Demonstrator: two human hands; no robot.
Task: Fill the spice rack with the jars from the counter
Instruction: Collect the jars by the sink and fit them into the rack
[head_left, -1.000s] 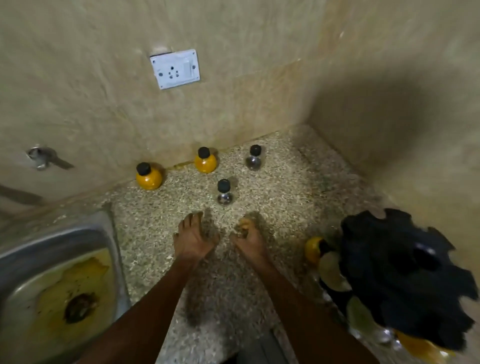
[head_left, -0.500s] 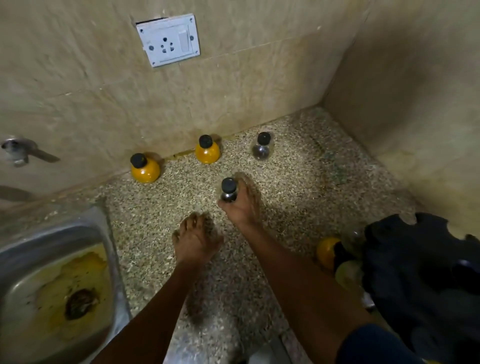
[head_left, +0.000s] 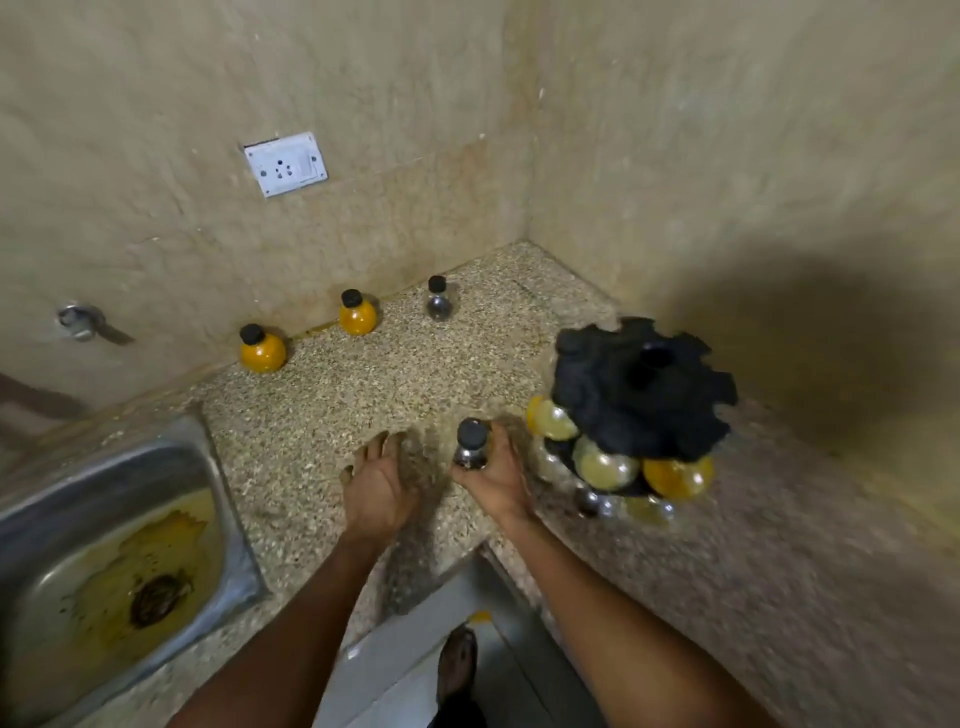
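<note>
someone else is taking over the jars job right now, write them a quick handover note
Right hand grips a dark-filled jar by its body, held just left of the spice rack.
Left hand is open, palm down at the counter; touching or hovering, cannot tell.
Done: the rack already carries several jars on its near side, yellow and clear ones.
Left: seat the held jar in the rack, then fetch the three by the back wall: yellow jar nearest the sink, second yellow jar, dark jar.
</note>
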